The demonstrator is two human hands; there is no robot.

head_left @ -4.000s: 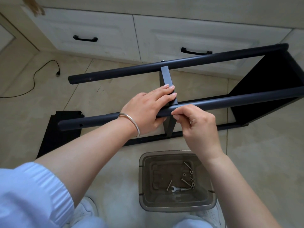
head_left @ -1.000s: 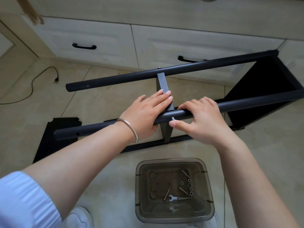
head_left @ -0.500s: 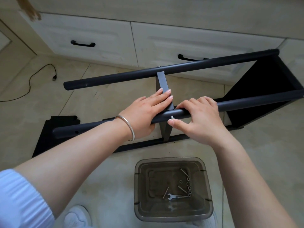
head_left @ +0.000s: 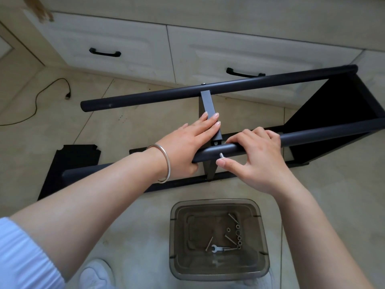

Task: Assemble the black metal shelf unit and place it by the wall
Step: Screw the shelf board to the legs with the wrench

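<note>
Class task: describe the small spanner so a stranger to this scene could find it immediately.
Find the clear plastic tub on the floor tiles, nearest the person. The spanner lies on its bottom, toward the near side. Unlike the straight bolts and round nuts beside it, it has a forked end.

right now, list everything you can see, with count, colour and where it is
round tubes: two, black, across the frame
cross bar: one, grey, between the tubes
bolt: one, silver, sticking out of the near tube
end panel: one, black, right
flat panel: one, black, on the floor, left
tub: one, clear grey, near floor, holding bolts, nuts and a spanner
drawers: two, cream, black handles, behind
cable: one, black, floor, far left
bracelet: one, silver, left wrist
left hand: grip around the near tube, fingers on the cross bar
right hand: over the near tube, thumb at the bolt
</note>
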